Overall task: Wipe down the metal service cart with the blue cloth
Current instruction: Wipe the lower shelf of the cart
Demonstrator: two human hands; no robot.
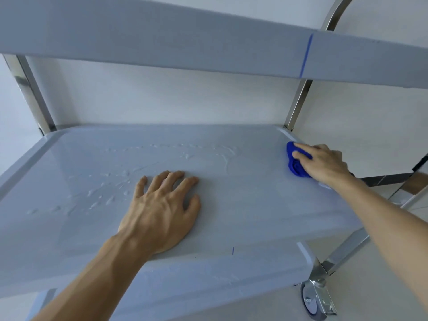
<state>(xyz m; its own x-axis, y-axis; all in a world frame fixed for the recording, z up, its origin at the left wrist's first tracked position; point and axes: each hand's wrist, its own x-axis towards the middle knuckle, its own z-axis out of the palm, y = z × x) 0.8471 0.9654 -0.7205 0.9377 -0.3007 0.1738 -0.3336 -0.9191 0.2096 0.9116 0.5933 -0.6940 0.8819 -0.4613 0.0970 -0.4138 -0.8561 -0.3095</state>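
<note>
Your right hand (324,162) grips the bunched blue cloth (295,165) at the cart shelf's (243,205) far right corner. Your left hand (162,209) lies flat, fingers spread, mid-shelf beside wet streaks (111,186).

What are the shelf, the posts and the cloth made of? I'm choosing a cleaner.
Shelf: smooth, glossy pale grey; painted metal or plastic, unclear. Water beads on it in streaks.
Posts: bright mirror-like metal, probably stainless steel or chrome.
Cloth: bunched blue fabric with a soft nap, likely microfibre, under the right hand.
</note>
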